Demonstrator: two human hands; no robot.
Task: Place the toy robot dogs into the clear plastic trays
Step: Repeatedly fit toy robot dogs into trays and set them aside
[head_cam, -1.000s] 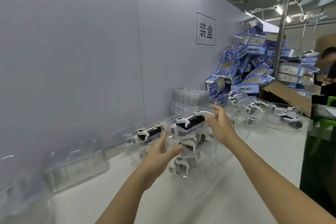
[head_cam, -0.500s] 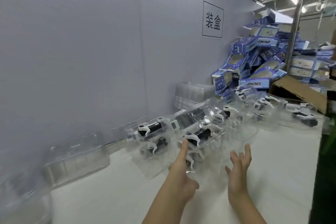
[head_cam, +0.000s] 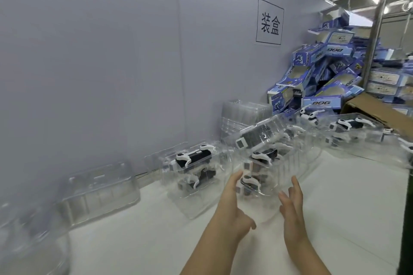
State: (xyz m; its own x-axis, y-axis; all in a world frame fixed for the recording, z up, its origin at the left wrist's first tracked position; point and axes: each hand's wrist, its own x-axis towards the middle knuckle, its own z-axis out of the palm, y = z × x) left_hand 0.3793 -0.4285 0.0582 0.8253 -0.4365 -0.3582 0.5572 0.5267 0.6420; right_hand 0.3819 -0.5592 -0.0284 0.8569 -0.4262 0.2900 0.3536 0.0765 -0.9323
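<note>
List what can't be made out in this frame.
Head view:
- Far-left trays: motion blur, contents unreadable.
- Tray stack ahead of the left hand and right hand: overlapping clear plastic and glare hide how many toy dogs it holds; contact with either hand unclear.
- Cardboard box: cut off by the right edge.
- Blue boxes: fine print too small.

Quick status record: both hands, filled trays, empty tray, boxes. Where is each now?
left hand: open, fingers straight, at the stack's left side
right hand: open, holding nothing, at its right side
stack: clear trays holding dogs, piled crookedly
filled trays: left of the stack, by the wall
empty tray: further left
boxes: blue, heaped back right
</note>
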